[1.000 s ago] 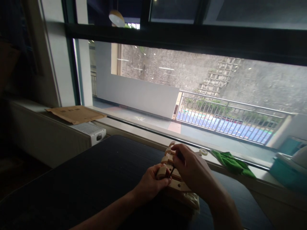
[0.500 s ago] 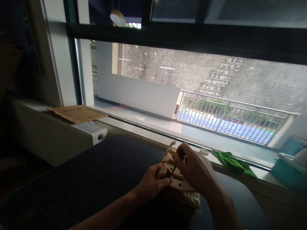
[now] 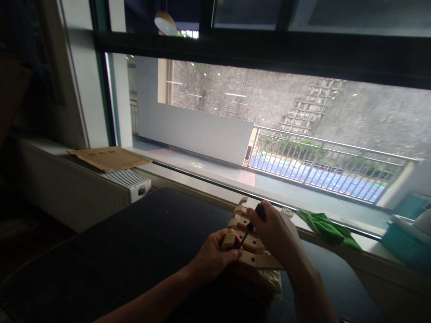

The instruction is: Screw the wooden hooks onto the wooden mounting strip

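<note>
My right hand (image 3: 276, 229) is closed round the black handle of a screwdriver (image 3: 249, 226). Its thin shaft slants down to the curved end of the nearest wooden piece (image 3: 253, 259); the exact tip is hard to make out. My left hand (image 3: 213, 251) pinches that curved end between thumb and fingers, and a small dark red patch shows beside the thumb. Several similar pale wooden pieces, each with a hooked end and dark holes, lie in a row behind it. Beneath them is a clear plastic-wrapped bundle (image 3: 269, 279) on the dark table (image 3: 141, 242).
A green cloth (image 3: 328, 229) and a roll of tape (image 3: 287, 212) lie on the sill under the window. At right stands a teal container (image 3: 404, 242). On the left, a brown paper envelope (image 3: 111, 159) rests over a white vented unit (image 3: 138, 190).
My right hand has shifted its grip on the screwdriver, with the fingers more opened and the handle showing more. My left hand stays in place on the wooden piece.
</note>
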Motion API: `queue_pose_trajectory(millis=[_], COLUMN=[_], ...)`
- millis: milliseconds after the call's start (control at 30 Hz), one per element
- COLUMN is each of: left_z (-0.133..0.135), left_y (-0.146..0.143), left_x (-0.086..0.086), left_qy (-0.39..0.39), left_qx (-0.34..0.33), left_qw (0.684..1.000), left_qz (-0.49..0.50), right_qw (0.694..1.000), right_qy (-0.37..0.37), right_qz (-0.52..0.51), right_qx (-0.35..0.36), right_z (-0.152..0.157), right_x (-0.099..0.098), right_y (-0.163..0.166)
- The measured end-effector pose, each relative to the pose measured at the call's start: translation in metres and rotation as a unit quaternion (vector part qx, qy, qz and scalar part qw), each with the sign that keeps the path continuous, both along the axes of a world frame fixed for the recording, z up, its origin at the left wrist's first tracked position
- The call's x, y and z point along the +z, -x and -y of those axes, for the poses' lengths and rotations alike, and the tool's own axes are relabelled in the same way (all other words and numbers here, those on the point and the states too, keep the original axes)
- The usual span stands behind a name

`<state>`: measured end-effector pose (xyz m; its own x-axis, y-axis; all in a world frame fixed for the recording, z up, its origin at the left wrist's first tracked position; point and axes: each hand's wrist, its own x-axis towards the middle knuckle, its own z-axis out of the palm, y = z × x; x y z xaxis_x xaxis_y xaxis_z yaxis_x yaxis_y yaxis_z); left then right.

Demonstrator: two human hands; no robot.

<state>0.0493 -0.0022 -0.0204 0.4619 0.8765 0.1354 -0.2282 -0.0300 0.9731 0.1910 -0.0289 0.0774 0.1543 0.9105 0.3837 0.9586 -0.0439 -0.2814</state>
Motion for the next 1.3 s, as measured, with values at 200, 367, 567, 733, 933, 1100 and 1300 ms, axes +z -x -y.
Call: queue_pose_trajectory(millis=[200, 367, 567, 733, 933, 1100, 1300], left_z=[0.001, 0.001, 0.001, 0.002, 0.001, 0.001, 0.001], left_y=[0.0, 0.0, 0.0, 0.0, 0.0, 0.0, 0.0], left_x=[0.002, 0.002, -0.001, 0.0, -0.001, -0.001, 0.0], left_qy=[-0.008, -0.008, -0.024, -0.014, -0.022, -0.013, -0.016], left_qx=[0.003, 0.004, 0.0, -0.007, 0.011, 0.007, 0.001], left_qw=[1.0, 1.0, 1.0, 1.0, 1.0, 1.0, 1.0], left_qz=[-0.007, -0.011, -0.014, 0.0, -0.013, -0.017, -0.013], right_qw=[0.998, 0.999, 0.999, 0.989, 0.998, 1.0, 0.997], right_qy=[-0.011, -0.017, -0.015, 0.002, -0.024, -0.018, -0.018], right_qz=[-0.017, 0.028, 0.003, -0.054, -0.019, -0.017, 0.01], right_qx=[0.067, 0.004, 0.034, 0.14, 0.052, -0.007, 0.079], right_z=[0.008, 0.002, 0.008, 0.017, 0.003, -0.002, 0.015], right_x=[0.004, 0.0, 0.005, 0.01, -0.001, -0.002, 0.008], right_y=[0.005, 0.007, 0.003, 0.002, 0.003, -0.002, 0.005])
